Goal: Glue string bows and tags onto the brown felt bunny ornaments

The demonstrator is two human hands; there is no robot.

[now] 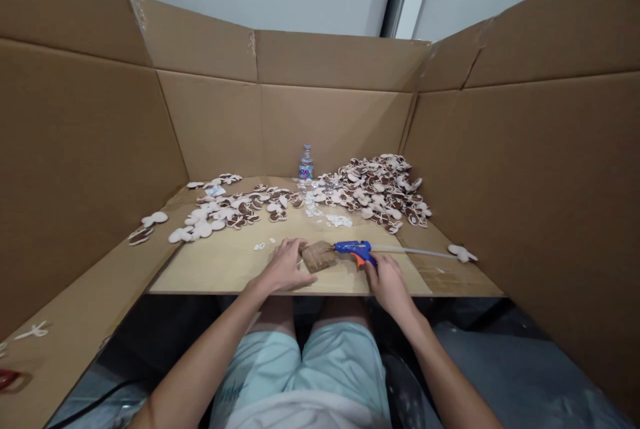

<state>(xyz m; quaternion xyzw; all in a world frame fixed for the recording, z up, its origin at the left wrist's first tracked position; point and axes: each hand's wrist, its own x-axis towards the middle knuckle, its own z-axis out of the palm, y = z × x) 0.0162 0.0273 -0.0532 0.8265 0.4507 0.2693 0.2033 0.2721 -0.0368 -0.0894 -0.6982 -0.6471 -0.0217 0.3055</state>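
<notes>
A blue hot glue gun (353,247) with an orange trigger lies near the table's front, its nozzle pointing left at a small brown cardboard piece (319,257). My right hand (389,279) has its fingers closed at the lower end of the gun's handle. A pale glue stick (415,251) extends to the right behind the gun. My left hand (287,267) is at the left edge of the cardboard piece, thumb and fingers spread apart; whether it presses on the piece is hard to tell. Small white pieces (259,247) lie just beyond this hand.
A large heap of brown and white bow-trimmed pieces (380,189) is at the back right, a smaller group (235,209) at the left. A water bottle (307,163) stands at the back. Tall cardboard walls (335,125) enclose the table. One white piece (463,253) lies far right.
</notes>
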